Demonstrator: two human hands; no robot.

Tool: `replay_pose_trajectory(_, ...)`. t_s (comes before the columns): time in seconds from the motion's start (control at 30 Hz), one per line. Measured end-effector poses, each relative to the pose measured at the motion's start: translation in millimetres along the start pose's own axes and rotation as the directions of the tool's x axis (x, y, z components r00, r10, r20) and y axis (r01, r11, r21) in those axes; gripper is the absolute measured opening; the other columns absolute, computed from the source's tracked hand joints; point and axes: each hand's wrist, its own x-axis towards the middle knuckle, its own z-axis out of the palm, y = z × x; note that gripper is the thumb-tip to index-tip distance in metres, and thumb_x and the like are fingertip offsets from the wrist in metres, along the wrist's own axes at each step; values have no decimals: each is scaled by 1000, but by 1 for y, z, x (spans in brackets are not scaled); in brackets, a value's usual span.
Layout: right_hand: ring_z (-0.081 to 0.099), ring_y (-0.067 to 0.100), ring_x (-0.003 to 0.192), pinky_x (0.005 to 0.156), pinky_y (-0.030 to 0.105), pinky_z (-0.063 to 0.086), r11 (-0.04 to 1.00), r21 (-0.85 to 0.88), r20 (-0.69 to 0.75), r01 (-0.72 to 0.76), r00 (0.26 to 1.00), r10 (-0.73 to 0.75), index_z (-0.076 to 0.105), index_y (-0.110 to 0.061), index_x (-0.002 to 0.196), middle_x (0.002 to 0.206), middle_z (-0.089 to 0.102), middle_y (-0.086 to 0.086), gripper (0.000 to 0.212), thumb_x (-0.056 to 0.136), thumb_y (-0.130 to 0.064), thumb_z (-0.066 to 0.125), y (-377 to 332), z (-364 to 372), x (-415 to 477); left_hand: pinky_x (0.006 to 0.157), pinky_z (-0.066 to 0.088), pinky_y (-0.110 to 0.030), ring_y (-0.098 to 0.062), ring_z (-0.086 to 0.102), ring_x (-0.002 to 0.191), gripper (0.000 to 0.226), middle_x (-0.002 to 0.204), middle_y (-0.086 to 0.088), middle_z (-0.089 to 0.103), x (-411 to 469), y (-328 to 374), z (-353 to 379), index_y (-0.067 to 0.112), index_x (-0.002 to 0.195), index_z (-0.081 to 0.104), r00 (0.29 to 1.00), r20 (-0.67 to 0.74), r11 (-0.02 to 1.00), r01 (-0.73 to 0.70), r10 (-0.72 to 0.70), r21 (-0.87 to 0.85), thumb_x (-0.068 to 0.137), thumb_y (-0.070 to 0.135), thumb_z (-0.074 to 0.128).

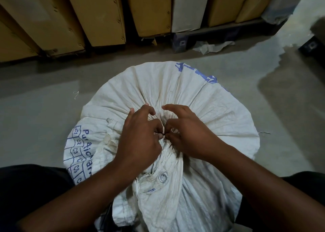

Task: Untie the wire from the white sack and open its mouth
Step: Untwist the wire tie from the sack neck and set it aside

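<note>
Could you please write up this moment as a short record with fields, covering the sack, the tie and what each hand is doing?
sack: white sack, blue print, standing on grey floor
mouth: gathered shut into pleats at the neck
tie: pale strip visible between the fingers; the knot itself is hidden
left hand: left hand on the neck, fingers pinching at the tie
right hand: right hand opposite, fingertips at the same spot
background: cardboard boxes along the far side

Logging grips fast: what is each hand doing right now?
Left hand: fingers pinched shut at the gathered neck of the white woven sack, apparently on the tie.
Right hand: the same, pinching from the other side.
</note>
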Motion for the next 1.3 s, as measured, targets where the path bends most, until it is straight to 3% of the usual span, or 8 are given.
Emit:
replay_pose_trajectory(0.17,35,19,144,112,48,38,999,4,-15,-42,999,42,74,-23,88,156,45,-1,4,86,-23,72,4,-8,-1,128,17,-46,-1,47,115,22,121,10,50,1,2,-2,29,79,71,1000,-13,1000,12,-12,-9,77,10,83)
replay_pose_trajectory(0.33,38,22,142,113,46,38,999,33,-27,-15,1000,16,74,-23,100,155,45,1,13,87,-25,73,0,0,-1,127,21,-48,-1,47,110,22,119,9,51,0,3,-2,28,83,72,1000,-18,1000,6,-6,-15,78,8,81)
replay_pose_trajectory(0.53,39,19,141,108,49,42,1000,13,-19,-29,999,29,75,-24,91,152,48,-1,6,85,-22,74,1,1,2,127,20,-46,-2,46,108,22,120,7,52,1,4,-1,26,83,73,1000,-19,1000,15,-15,-7,78,7,82)
replay_pose_trajectory(0.77,37,22,143,109,52,41,999,9,-48,-47,998,47,72,-23,100,155,45,1,16,84,-25,73,0,-1,-1,113,41,-56,-7,41,117,23,127,1,53,0,8,-4,24,83,73,1000,-10,1000,22,-22,4,74,7,85)
replay_pose_trajectory(1.0,21,21,154,114,57,36,999,-9,-42,-46,998,45,74,-27,93,164,34,1,10,84,-25,77,-3,2,1,111,39,-39,-24,50,128,24,135,6,47,1,5,-4,28,85,73,999,22,999,36,-36,17,76,9,84)
replay_pose_trajectory(1.1,20,19,154,114,58,36,999,-13,-35,-51,998,50,75,-26,89,163,35,0,7,83,-24,77,-4,0,1,109,37,-34,-24,50,128,24,136,7,47,1,6,-4,29,84,73,999,24,999,40,-40,24,76,10,84)
replay_pose_trajectory(1.3,19,12,153,119,46,31,994,49,-43,-98,994,101,76,-27,85,161,38,-6,5,84,-22,76,-4,-8,1,111,42,-49,-21,50,124,22,132,1,51,1,7,-4,25,82,73,1000,-8,1000,15,-15,-4,75,7,85)
